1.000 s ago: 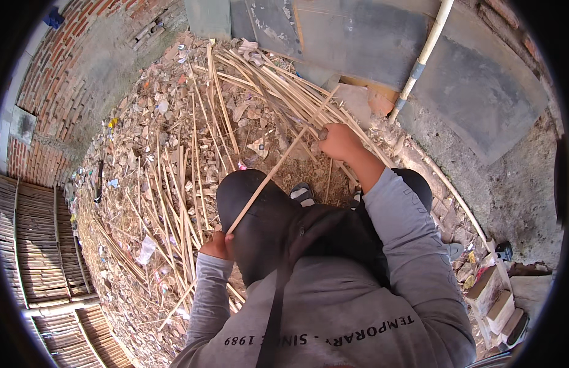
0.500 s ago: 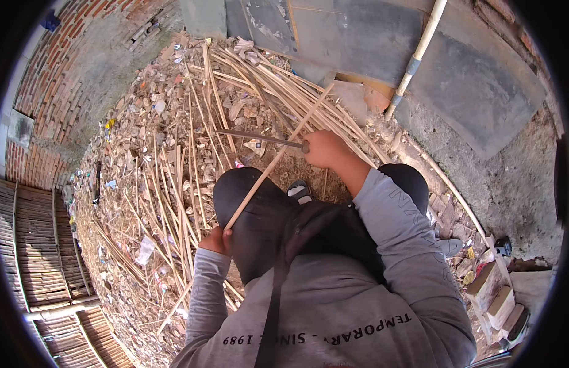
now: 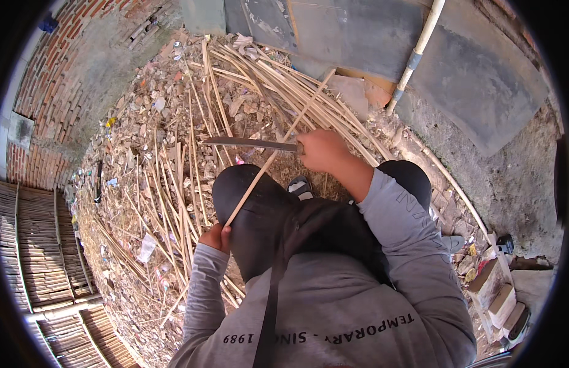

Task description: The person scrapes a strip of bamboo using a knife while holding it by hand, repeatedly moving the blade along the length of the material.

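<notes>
A long, pale bamboo strip (image 3: pixel 252 187) slants from beside my left knee up toward the far right. My left hand (image 3: pixel 215 238) is closed around its near end. My right hand (image 3: pixel 324 151) grips the handle of a long-bladed knife (image 3: pixel 250 143), whose blade points left and lies across the strip, seemingly against it. Most of the handle is hidden in my fist. Beyond the knife, the strip's far end overlaps a heap of similar bamboo strips (image 3: pixel 290 80) on the ground.
More loose strips (image 3: pixel 174 190) lie left of my knees on rubble-strewn ground (image 3: pixel 128 159). A grey wall with leaning panels (image 3: pixel 358 37) and a pale pole (image 3: pixel 416 55) stands at the far right. Bamboo slatting (image 3: pixel 36 245) is at left, and bricks (image 3: pixel 500 306) sit at right.
My right hand has shifted slightly left and nearer to me with the knife, so more of the blade extends past the strip. My left hand stays almost where it was.
</notes>
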Demonstrator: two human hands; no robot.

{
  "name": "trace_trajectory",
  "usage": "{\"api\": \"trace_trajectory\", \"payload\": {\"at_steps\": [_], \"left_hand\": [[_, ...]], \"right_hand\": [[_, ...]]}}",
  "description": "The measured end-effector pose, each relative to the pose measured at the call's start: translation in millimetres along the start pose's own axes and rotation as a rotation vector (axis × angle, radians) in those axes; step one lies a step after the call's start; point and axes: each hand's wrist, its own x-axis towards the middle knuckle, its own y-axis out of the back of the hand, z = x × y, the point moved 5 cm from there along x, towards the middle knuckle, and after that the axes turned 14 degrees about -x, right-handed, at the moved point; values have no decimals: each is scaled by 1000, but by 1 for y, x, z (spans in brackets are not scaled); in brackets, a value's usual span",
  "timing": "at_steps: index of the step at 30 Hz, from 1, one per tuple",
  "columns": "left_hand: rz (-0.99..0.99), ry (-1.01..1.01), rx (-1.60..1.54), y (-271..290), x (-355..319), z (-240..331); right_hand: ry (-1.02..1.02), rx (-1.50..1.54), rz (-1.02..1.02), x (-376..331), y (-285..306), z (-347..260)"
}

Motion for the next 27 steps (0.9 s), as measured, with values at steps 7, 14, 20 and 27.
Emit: {"api": "trace_trajectory", "payload": {"at_steps": [7, 14, 20, 27], "left_hand": [[6, 5, 47, -3, 4, 0], [-1, -13, -33, -1, 2, -1], [-41, 3, -25, -2, 7, -5], [-45, 41, -13, 2, 5, -2]], "right_hand": [[-326, 180, 43, 20, -14, 74], [-79, 71, 9, -3, 1, 7], [-247, 197, 70, 19, -11, 59], [-25, 74, -53, 0, -1, 0]]}}
